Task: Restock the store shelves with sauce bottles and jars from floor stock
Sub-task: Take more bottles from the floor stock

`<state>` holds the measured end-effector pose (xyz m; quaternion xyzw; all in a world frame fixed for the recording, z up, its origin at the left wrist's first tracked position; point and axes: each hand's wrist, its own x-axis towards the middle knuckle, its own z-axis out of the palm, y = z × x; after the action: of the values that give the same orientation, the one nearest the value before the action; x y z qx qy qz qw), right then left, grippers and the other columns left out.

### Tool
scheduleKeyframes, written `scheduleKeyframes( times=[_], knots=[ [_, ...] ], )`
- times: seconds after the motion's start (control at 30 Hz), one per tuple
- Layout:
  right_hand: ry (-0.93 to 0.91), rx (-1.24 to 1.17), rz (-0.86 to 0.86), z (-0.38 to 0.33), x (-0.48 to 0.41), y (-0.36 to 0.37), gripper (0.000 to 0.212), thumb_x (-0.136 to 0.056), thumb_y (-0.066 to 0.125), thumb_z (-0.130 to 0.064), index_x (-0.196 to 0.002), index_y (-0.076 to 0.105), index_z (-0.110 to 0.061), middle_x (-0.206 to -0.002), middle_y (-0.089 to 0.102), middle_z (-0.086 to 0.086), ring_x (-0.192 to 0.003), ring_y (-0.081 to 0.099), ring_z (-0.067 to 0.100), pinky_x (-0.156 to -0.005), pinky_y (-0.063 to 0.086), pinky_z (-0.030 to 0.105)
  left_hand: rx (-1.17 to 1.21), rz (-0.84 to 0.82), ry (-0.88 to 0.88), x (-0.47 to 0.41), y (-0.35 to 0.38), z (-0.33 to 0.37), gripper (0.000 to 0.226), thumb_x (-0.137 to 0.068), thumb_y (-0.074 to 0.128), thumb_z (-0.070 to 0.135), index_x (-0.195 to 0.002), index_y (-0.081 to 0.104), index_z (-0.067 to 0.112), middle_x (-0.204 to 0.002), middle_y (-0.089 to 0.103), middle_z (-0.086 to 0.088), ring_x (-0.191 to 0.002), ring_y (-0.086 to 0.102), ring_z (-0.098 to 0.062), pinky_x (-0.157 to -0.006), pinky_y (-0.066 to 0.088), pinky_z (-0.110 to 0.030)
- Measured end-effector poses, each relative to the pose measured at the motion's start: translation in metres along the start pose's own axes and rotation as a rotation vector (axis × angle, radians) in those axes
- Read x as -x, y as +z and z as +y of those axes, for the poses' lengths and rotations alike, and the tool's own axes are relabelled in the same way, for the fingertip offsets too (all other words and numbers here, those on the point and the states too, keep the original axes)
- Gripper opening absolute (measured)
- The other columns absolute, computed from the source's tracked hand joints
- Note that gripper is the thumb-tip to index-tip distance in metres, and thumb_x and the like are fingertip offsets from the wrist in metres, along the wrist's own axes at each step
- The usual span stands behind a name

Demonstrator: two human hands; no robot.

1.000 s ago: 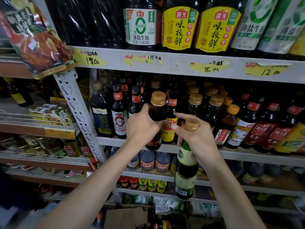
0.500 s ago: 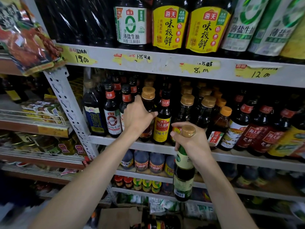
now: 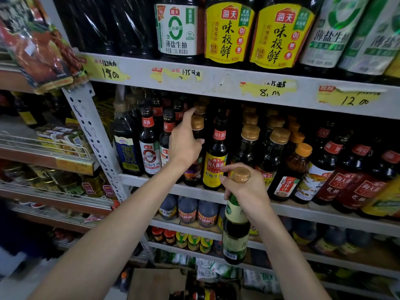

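left hand (image 3: 186, 146): raised, forefinger extended, loose | right hand (image 3: 246, 191): lower, fingers clenched in grip

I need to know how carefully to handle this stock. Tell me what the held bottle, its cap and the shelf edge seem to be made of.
Bottle: dark and glossy with sharp highlights, likely glass, possibly hard plastic; printed green label.
Cap: tan, matte, ridged sides, probably plastic.
Shelf edge: grey painted metal, scuffed, with torn yellow price stickers.
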<state>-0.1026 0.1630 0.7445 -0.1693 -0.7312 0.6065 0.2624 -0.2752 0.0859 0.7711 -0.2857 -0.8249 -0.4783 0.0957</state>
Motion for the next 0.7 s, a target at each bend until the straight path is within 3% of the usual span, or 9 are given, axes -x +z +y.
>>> scheduleKeyframes(
  times=[0.1,0.2,0.3,0.4,0.57,0.7],
  knots=[
    [0.01,0.004,0.007,0.004,-0.003,0.0,0.012,-0.087,0.067,0.001,-0.088,0.069,-0.011,-0.051,0.058,0.008,-0.047,0.055,0.021,-0.053,0.05,0.022,-0.026,-0.019,0.024,-0.006,0.004,0.0,0.073,-0.076,0.077,0.001,-0.137,0.044,0.023,-0.117,0.064,-0.007,-0.095,0.062,-0.017,-0.088,0.051,-0.031],
    [0.023,0.016,0.011,0.008,-0.005,-0.001,0.012,-0.086,0.068,0.001,-0.086,0.068,-0.011,-0.05,0.058,0.005,-0.046,0.055,0.021,-0.052,0.05,0.024,-0.079,-0.032,0.028,-0.012,0.008,0.003,0.069,-0.077,0.075,0.0,-0.136,0.045,0.021,-0.121,0.059,-0.011,-0.096,0.062,-0.024,-0.088,0.052,-0.035],
    [0.029,0.015,0.027,0.011,-0.007,-0.002,0.013,-0.086,0.067,0.003,-0.085,0.068,-0.01,-0.05,0.059,0.004,-0.046,0.055,0.021,-0.051,0.049,0.024,-0.183,-0.051,0.049,-0.019,0.006,0.007,0.067,-0.076,0.077,0.003,-0.133,0.047,0.018,-0.133,0.048,-0.013,-0.11,0.058,-0.034,-0.09,0.051,-0.039],
    [0.036,0.019,0.04,0.014,-0.009,-0.002,0.014,-0.086,0.067,0.003,-0.084,0.068,-0.011,-0.05,0.059,0.003,-0.046,0.055,0.021,-0.051,0.049,0.024,-0.342,-0.127,0.129,-0.031,-0.006,0.011,0.062,-0.074,0.08,0.009,-0.128,0.051,0.016,-0.128,0.052,-0.014,-0.109,0.058,-0.04,-0.086,0.05,-0.043],
    [0.028,0.0,0.054,0.015,-0.014,0.002,0.012,-0.085,0.066,0.003,-0.083,0.067,-0.009,-0.05,0.059,0.007,-0.047,0.057,0.021,-0.052,0.05,0.024,-0.486,-0.234,0.282,-0.044,-0.024,0.016,0.052,-0.079,0.073,0.008,-0.128,0.057,0.019,-0.123,0.058,-0.012,-0.106,0.059,-0.04,-0.084,0.051,-0.044],
    [0.037,-0.092,0.07,0.008,-0.018,0.004,0.009,-0.084,0.069,-0.001,-0.082,0.066,-0.009,-0.054,0.06,0.011,-0.05,0.057,0.025,-0.057,0.053,0.03,-0.507,-0.286,0.364,-0.042,-0.029,0.007,0.054,-0.084,0.067,0.006,-0.135,0.054,0.02,-0.133,0.055,-0.008,-0.115,0.057,-0.035,-0.091,0.051,-0.045]
  ],
)
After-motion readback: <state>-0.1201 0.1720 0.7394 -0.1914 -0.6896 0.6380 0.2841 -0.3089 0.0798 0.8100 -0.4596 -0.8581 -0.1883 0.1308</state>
